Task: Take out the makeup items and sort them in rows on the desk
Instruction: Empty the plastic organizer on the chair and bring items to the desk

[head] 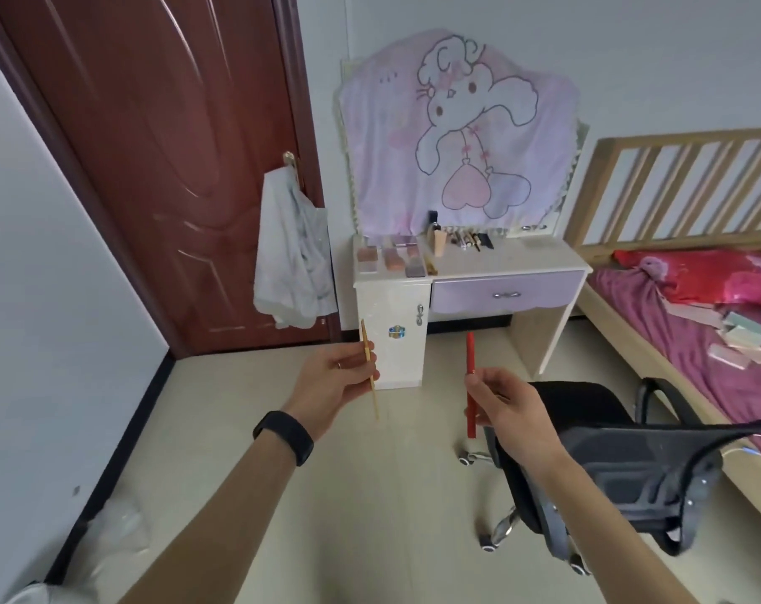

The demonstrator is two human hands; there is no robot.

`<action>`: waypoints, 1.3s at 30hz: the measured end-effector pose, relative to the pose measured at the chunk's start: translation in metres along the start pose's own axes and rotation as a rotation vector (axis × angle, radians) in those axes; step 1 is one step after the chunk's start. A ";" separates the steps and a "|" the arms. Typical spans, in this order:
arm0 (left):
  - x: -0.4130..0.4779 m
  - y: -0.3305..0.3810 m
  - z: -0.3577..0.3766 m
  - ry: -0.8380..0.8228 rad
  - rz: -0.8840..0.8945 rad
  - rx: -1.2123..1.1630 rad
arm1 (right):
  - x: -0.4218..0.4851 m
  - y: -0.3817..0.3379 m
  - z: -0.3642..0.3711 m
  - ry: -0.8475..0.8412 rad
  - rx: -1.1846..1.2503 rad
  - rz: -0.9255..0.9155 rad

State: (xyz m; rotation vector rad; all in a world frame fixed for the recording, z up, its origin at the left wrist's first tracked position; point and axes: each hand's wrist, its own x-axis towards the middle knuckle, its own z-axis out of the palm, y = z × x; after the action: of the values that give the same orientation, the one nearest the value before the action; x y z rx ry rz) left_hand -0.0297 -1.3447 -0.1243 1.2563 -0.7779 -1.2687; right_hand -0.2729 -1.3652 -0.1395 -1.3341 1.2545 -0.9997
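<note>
2 slim makeup sticks are up in the air, well apart from the white dressing surface with the lilac drawer [522, 259] where they belong. The left hand [333, 377] pinches a thin yellow-gold stick [368, 368] near its middle and holds it upright, with the fingers [356, 355] curled close against the shaft. The right hand [507, 407] grips a red pencil-shaped stick [470, 381] low on its shaft, also upright, with the fingers [487, 385] folded round it. Neither hand holds anything else.

The step in hand looks like carrying both sticks over to the surface. To do it well, I judge each should go beside the row of slim pens and pencils [468, 239] at the back, lying parallel to them. They should not go among the flat pink and brown palettes [391, 257] ranged at the left end. The black mesh office chair [609, 451] stands between the person and the right end, so coming in from the left looks freer. Setting down 1 stick at a time, lowered flat before the fingers let go, should keep it from rolling out of line.
</note>
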 end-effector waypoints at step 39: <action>0.778 0.003 0.187 -0.245 -0.450 0.218 | 0.715 0.095 -0.050 0.279 0.022 0.390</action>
State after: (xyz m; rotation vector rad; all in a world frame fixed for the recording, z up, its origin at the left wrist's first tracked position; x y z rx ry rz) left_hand -0.0495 -2.1360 -0.2400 1.5263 -0.8531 -1.7631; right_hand -0.2532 -2.0751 -0.2729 -0.9019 1.6334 -0.9342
